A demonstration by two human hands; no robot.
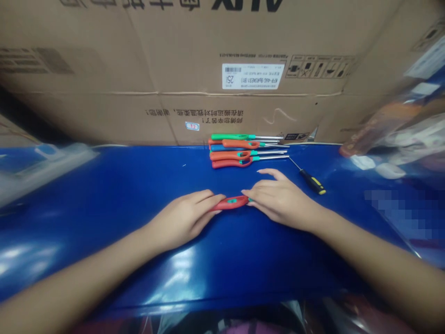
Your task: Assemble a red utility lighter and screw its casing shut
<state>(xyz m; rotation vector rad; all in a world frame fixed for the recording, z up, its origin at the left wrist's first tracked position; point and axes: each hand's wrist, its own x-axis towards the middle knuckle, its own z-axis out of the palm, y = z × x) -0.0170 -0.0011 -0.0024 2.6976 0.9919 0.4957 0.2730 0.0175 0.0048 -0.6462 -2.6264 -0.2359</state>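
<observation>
Between my two hands, just above or on the blue tabletop, is a red long-neck lighter with a green trigger part. My left hand is closed round its handle end. The fingers of my right hand pinch its front end at the green collar, with the index finger held away; any metal tube is hidden behind that hand. Beyond my hands lies a stack of several long-neck lighters in red, orange, blue and green, their metal tubes pointing right. A black-and-yellow screwdriver rests right of them.
A large cardboard box with upside-down print stands along the back edge of the table. At the left is a blurred translucent plastic container. Plastic-wrapped goods and small white pieces are at the right.
</observation>
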